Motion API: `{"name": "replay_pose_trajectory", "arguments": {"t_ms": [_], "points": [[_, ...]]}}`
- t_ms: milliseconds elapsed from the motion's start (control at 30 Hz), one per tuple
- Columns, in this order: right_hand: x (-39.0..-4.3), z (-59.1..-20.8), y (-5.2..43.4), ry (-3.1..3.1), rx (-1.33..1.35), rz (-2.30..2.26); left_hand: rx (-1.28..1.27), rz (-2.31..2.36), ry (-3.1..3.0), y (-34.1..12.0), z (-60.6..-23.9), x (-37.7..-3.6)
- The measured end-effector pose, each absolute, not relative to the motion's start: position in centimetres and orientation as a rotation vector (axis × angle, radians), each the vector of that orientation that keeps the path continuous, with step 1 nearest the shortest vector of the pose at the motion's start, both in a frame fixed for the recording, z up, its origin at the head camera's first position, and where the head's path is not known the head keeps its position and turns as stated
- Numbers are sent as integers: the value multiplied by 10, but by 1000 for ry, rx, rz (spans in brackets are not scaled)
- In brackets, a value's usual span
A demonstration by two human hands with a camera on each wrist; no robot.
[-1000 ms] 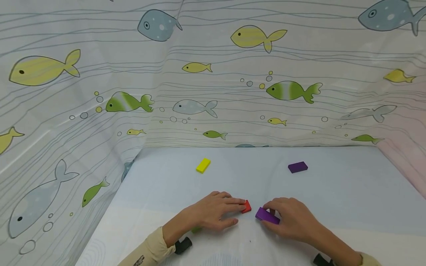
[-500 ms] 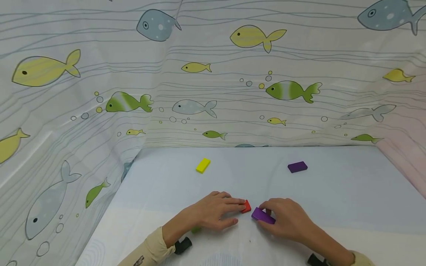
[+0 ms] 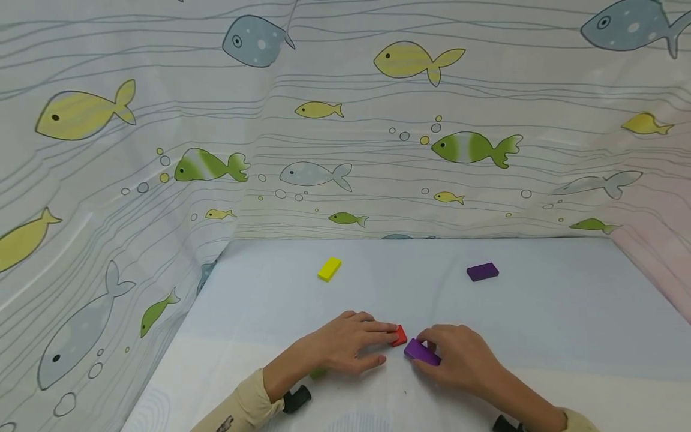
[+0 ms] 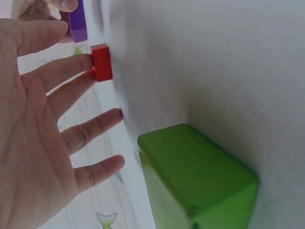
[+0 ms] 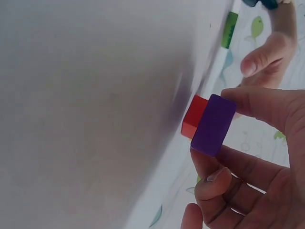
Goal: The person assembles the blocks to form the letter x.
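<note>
where the fish curtain (image 3: pixel 324 120) hangs all around, my pale blue table (image 3: pixel 540 312) sits in front of me. my left hand (image 3: pixel 345 345) lies flat on the table with its fingers (image 4: pixel 71 69) straight and loose, and it holds nothing. two of its fingertips touch the side of a small red block (image 3: pixel 400 335), which lies on the table right at the end of that hand. my right hand (image 3: pixel 459 359) is just beside it, and it pinches a purple block (image 3: pixel 422 352) between the thumb and the fingers (image 5: pixel 257 107). this purple block is tilted and is very near the red block; from my right wrist it looks like it is partly in front of the red one, but i cannot tell if they touch. a green block (image 4: pixel 195 176) lies on the table under my left wrist. further back on the table, well apart from my hands, a second purple block (image 3: pixel 483 272) lies flat on the right and a yellow block (image 3: pixel 329 268) lies flat on the left.
</note>
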State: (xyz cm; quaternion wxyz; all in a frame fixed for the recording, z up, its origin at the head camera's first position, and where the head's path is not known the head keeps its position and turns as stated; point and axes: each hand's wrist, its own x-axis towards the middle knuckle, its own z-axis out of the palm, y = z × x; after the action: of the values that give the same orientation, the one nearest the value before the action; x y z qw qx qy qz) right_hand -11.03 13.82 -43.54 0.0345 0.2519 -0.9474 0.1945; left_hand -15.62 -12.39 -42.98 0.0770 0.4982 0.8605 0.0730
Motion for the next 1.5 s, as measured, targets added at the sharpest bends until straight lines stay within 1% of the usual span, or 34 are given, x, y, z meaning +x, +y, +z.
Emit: {"name": "replay_pose_trajectory", "arguments": {"t_ms": [500,1000,1500], "points": [[-108,-438,127,-2912,688,593,1503,212,2595,-125,-432,-157],[-108,-441,124,-2895,680,613,1495,207,2591,-125,-432,-157],[-106,-435,116,-3042,580,587,1488,212,2593,-124,-431,-157]]}}
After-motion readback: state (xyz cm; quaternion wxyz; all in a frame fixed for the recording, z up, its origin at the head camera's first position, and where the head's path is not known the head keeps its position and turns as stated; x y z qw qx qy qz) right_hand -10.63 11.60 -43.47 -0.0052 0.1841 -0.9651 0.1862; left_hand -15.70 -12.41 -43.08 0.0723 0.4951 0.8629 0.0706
